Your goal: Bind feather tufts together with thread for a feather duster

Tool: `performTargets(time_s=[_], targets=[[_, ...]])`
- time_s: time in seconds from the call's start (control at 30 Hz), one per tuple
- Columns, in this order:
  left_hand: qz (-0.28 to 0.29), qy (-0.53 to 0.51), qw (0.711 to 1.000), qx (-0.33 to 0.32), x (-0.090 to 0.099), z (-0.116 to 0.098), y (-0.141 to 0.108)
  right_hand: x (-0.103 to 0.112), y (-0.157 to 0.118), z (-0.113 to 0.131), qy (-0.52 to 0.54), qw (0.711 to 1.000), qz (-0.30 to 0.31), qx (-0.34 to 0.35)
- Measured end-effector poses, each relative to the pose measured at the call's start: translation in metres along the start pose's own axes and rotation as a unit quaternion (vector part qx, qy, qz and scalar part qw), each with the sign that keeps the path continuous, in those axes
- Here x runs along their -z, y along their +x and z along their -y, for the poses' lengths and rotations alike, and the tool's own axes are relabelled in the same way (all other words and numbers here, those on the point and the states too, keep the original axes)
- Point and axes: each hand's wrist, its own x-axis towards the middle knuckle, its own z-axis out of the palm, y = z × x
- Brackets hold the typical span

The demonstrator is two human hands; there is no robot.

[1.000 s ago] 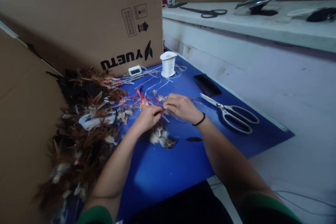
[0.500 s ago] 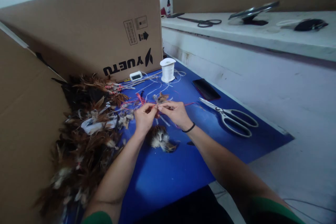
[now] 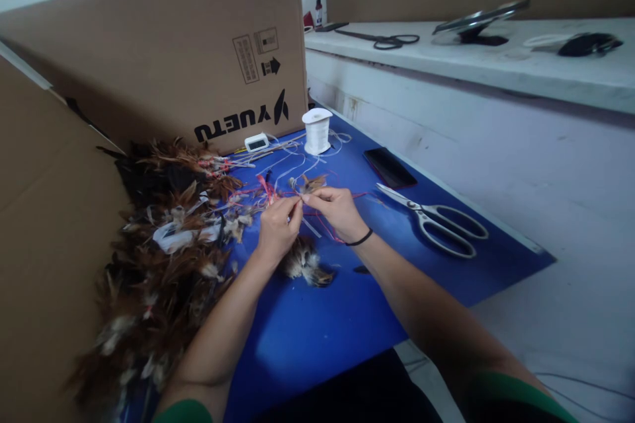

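Note:
My left hand point(image 3: 280, 228) and my right hand point(image 3: 341, 213) meet fingertip to fingertip over the blue table, each closed in a pinch. Thin red string point(image 3: 325, 225) runs out below my right fingers. What lies between the left fingertips is too small to make out. Just beyond the fingers is a small brown feather tuft point(image 3: 315, 182). A grey and white feather bunch point(image 3: 308, 264) lies on the table nearer to me, partly behind my left hand. Pink ribbon point(image 3: 268, 188) stands out behind the left knuckles.
Feather bunches point(image 3: 163, 277) pile up along the left. A white spool point(image 3: 316, 132) stands behind my hands, beside a small white display device point(image 3: 256, 142). To the right lie a phone point(image 3: 390, 168) and large scissors point(image 3: 431, 220). A cardboard box point(image 3: 173, 59) walls the back.
My left hand has turned and shifted slightly right and nearer to me. More red string shows under the right hand. Both pinches still touch.

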Motion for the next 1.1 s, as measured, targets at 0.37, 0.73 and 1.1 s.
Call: performTargets(time_s=[0.37,0.73,1.1], targets=[[0.041,-0.347,0.879,0.325,0.008,-0.007,0.009,0.005,-0.002,0.013,0.094,0.986,0.046,-0.131],[0.009,-0.351,0.88,0.32,0.006,-0.007,0.009,0.007,-0.002,0.012,0.173,0.961,0.116,-0.182],[-0.014,-0.314,0.932,0.179,-0.006,-0.006,-0.002,0.011,0.0,0.004,0.119,0.959,0.145,-0.215]])
